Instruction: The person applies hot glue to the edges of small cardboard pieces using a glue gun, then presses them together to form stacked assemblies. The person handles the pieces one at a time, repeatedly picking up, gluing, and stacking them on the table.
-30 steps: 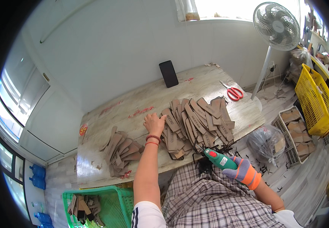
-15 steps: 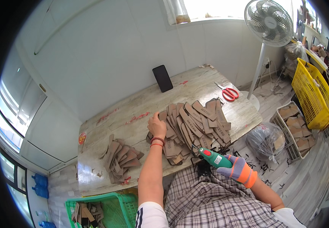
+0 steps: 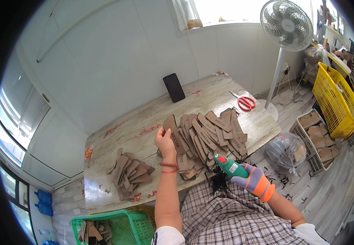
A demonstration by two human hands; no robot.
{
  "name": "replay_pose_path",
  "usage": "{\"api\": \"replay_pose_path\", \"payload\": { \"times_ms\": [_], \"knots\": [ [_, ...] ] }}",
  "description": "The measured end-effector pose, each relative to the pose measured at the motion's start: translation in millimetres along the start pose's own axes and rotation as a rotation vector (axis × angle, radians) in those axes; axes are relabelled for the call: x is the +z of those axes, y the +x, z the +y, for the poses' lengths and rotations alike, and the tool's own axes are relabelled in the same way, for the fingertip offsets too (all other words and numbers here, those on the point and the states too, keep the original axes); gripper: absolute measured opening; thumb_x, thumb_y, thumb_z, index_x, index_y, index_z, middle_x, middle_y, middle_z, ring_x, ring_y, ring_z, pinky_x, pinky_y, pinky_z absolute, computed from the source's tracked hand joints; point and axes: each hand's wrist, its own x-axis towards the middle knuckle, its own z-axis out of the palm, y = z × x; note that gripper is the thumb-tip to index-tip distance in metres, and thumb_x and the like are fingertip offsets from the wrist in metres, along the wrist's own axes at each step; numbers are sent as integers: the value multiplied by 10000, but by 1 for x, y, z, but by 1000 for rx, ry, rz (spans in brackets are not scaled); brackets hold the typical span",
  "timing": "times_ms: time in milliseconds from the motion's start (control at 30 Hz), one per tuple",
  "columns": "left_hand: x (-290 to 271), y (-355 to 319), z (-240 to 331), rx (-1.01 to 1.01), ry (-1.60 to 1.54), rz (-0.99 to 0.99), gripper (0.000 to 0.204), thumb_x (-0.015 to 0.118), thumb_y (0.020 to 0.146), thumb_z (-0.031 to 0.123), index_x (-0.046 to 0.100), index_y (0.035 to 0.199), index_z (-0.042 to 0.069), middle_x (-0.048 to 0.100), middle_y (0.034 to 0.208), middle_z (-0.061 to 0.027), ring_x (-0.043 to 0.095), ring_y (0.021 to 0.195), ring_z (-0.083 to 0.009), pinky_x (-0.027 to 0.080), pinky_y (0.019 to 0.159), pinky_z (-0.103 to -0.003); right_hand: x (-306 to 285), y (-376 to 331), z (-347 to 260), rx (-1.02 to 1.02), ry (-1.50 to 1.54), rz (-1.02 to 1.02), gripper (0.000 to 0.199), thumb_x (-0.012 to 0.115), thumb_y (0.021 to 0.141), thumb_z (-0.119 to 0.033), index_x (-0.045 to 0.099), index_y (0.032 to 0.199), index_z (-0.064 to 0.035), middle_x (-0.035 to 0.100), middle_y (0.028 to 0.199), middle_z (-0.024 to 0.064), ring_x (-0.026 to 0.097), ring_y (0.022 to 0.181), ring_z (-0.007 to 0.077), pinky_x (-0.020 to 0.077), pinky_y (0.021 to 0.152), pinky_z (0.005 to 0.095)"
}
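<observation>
My left hand (image 3: 165,142) is closed, thumb and fingers pinching a long brown strip piece (image 3: 173,130) with dark edges and print on it. That piece is raised at the left side of a spread pile of similar brown pieces (image 3: 209,132) on the worn wooden table (image 3: 144,118). In an orange and grey work glove, my right hand (image 3: 255,181) grips a green handheld electric tool (image 3: 233,168) with a red switch. Its thin tip points left toward the pile's near edge. Black scraps (image 3: 218,182) hang at the table edge below the tip.
A second brown heap (image 3: 128,173) lies left on the table. Farther back are red-handled scissors (image 3: 246,103) and a black phone (image 3: 174,87). Around the table stand a green basket (image 3: 134,228), a bag (image 3: 285,152), a crate of pieces (image 3: 297,130), a yellow basket (image 3: 336,102) and a fan (image 3: 287,25).
My left hand has drawn slightly nearer and lifted a brown piece at the pile's left side. My right hand with the green tool has shifted only a little.
</observation>
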Motion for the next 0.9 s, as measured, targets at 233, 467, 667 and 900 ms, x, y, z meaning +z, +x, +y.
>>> {"api": "replay_pose_path", "payload": {
  "times_ms": [233, 467, 667, 900],
  "knots": [
    [16, -114, 69, -296, -589, -135, 101, 646, 884, 16, 640, 984, 10, 683, 944, -52, 624, 797, -129, 507, 744, -268, 6, -3, -9, -44, 39, 84, 567, 815, 773, -280, 562, 1188, 12, 628, 734, 8, 533, 550, 45, 441, 498, 201],
    [37, -143, 69, -379, -662, -106, 93, 692, 857, 34, 645, 937, 40, 688, 899, -38, 621, 784, -118, 494, 727, -251, 4, -13, -11, -43, 111, 73, 565, 812, 781, -258, 552, 1205, 10, 632, 788, 6, 543, 580, 45, 444, 512, 202],
    [49, -158, 60, -456, -682, -128, 88, 695, 855, 35, 642, 924, 47, 688, 891, -39, 620, 767, -118, 491, 720, -247, -1, -15, -14, -51, 157, 87, 543, 786, 806, -233, 536, 1210, 31, 647, 831, 27, 583, 613, 64, 468, 536, 216],
    [54, -176, 59, -504, -664, -216, 62, 685, 869, 48, 656, 924, 48, 681, 850, -16, 584, 712, -84, 455, 670, -209, -4, -14, -6, -77, 119, 142, 536, 793, 799, -250, 551, 1198, 15, 647, 822, 15, 572, 626, 54, 465, 546, 210]
  ]
}}
